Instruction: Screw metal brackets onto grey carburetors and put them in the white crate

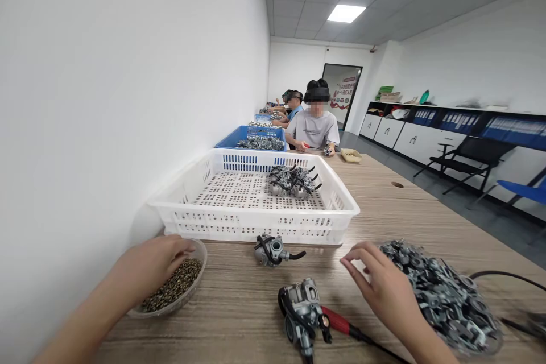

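Note:
My left hand (156, 264) hangs over a clear round bowl (203, 264) of small brass-coloured screw-like pieces (173, 290). Its thumb and fingers are apart, and I see nothing held in them. On the right, my right hand (379, 281) is raised above the table beside a heap of loose grey metal parts (452, 301). Its fingers are loosely bent, with nothing visible between them. Between my hands a carburetor (301, 310) with a black hose lies in front of a red-handled tool (336, 319) on a black cord. Another carburetor (269, 251) sits farther back, near the white crate.
A white perforated crate (256, 222) holds several carburetors (294, 181). Behind it stands a blue crate (230, 139) of metal parts. A co-worker (313, 125) sits across the table (384, 205) near a small yellowish tray (350, 154). A wall runs along the left.

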Available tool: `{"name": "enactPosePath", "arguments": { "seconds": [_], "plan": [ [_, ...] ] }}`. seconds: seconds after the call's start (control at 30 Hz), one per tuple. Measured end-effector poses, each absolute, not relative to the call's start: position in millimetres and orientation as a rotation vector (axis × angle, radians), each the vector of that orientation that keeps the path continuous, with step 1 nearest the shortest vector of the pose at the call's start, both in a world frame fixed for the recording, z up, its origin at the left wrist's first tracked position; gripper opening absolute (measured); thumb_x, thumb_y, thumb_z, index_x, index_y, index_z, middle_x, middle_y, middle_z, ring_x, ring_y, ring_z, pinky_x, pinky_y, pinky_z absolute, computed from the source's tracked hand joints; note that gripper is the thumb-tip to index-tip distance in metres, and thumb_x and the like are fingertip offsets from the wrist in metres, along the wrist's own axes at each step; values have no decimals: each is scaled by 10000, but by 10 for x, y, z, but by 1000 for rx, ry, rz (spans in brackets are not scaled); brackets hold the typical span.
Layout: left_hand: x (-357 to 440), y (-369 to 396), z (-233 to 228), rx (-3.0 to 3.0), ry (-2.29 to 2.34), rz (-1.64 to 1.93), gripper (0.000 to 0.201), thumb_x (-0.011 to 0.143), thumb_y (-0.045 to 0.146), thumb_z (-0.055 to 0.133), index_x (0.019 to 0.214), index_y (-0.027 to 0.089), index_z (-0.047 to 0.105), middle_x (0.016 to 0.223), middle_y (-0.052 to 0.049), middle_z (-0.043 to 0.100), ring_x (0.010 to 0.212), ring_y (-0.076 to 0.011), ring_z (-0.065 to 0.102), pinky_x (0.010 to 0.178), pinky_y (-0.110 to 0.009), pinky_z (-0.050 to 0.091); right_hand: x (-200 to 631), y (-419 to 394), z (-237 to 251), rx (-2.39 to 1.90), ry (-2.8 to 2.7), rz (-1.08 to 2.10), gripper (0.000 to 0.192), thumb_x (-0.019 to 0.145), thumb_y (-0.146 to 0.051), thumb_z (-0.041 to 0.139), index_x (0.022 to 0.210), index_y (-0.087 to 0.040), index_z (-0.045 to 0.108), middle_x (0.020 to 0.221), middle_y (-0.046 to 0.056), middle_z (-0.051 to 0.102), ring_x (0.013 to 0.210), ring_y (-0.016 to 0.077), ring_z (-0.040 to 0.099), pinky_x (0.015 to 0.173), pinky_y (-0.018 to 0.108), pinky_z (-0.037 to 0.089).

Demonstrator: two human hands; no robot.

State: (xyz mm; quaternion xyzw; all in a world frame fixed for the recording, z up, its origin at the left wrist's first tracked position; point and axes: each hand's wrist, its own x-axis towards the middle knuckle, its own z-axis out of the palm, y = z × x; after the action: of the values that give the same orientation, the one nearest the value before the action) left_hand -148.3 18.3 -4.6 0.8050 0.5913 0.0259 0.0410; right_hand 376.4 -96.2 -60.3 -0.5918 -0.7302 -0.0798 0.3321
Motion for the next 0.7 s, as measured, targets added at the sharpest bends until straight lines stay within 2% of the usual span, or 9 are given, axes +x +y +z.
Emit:
{"name": "enactPosePath", "arguments": {
  "seconds": [0.07, 0.17, 0.23, 0.3, 0.37, 0.4, 0.53, 0.6, 0.7],
  "plan": [
    [-1351, 140, 30, 2499, 1803, 144, 575, 1085, 559, 372, 1290, 323, 854, 1286, -100, 875, 1154, -399, 808, 879, -449, 610, 3913, -979, -513, -1650, -1809, -395, 315, 1205, -523, 551, 1117, -272, 719, 1220, 92, 763, 1041, 268, 741, 774, 356, 553],
    [-1008, -23, 13, 2526, 1668, 436, 614, 1087, 651, 448, 1462, 262, 739, 1319, -131, 841, 1171, -411, 786, 1004, -515, 630, 4242, -1020, -428, -1862, -1614, -569, 388, 1177, -569, 527, 1094, -254, 738, 1228, 142, 772, 1135, 367, 706, 961, 485, 562],
    [-685, -221, -131, 2507, 1522, 717, 544, 1105, 625, 517, 1480, 268, 684, 1394, -124, 802, 1257, -395, 760, 1125, -544, 624, 4478, -1052, -434, -2036, -1500, -550, 439, 1147, -592, 513, 1062, -237, 758, 1217, 179, 769, 1104, 414, 691, 984, 552, 549],
    [-338, -465, -361, 2526, 1349, 988, 475, 1118, 510, 582, 1546, 305, 603, 1494, -127, 745, 1364, -378, 720, 1234, -561, 590, 4678, -1080, -480, -2146, -1449, -488, 455, 1118, -581, 517, 1025, -222, 781, 1190, 205, 766, 1068, 433, 692, 979, 579, 542],
    [-33, -690, -626, 2597, 1108, 1074, 658, 1061, 451, 726, 1654, 332, 466, 1667, -146, 598, 1533, -400, 607, 1324, -617, 524, 4817, -1096, -537, -2195, -1459, -428, 444, 1094, -568, 547, 970, -220, 794, 1147, 207, 773, 1042, 423, 704, 968, 562, 539],
    [89, -774, -755, 2607, 1006, 1138, 756, 1014, 442, 783, 1672, 321, 433, 1707, -177, 534, 1575, -427, 559, 1307, -641, 539, 4861, -1099, -562, -2214, -1476, -394, 435, 1083, -566, 564, 942, -225, 795, 1128, 199, 779, 1027, 410, 710, 949, 539, 539],
    [363, -851, -1154, 2550, 860, 1184, 1038, 840, 424, 939, 1706, 292, 382, 1759, -249, 387, 1662, -515, 430, 1278, -726, 550, 4915, -1097, -591, -2254, -1563, -299, 383, 1065, -543, 604, 879, -250, 767, 1050, 150, 788, 1016, 384, 698, 882, 469, 506],
    [412, -790, -1268, 2521, 851, 1173, 1079, 806, 411, 963, 1706, 285, 383, 1769, -262, 361, 1669, -537, 418, 1277, -762, 539, 4906, -1098, -565, -2242, -1624, -267, 342, 1065, -514, 617, 873, -257, 738, 1027, 127, 785, 1048, 377, 688, 885, 447, 491],
    [433, -706, -1335, 2519, 851, 1113, 973, 868, 377, 917, 1695, 300, 410, 1768, -252, 395, 1677, -532, 425, 1276, -761, 546, 4888, -1106, -506, -2204, -1715, -205, 307, 1083, -480, 606, 887, -258, 685, 969, 97, 777, 1014, 341, 690, 853, 406, 481]
  ]
}}
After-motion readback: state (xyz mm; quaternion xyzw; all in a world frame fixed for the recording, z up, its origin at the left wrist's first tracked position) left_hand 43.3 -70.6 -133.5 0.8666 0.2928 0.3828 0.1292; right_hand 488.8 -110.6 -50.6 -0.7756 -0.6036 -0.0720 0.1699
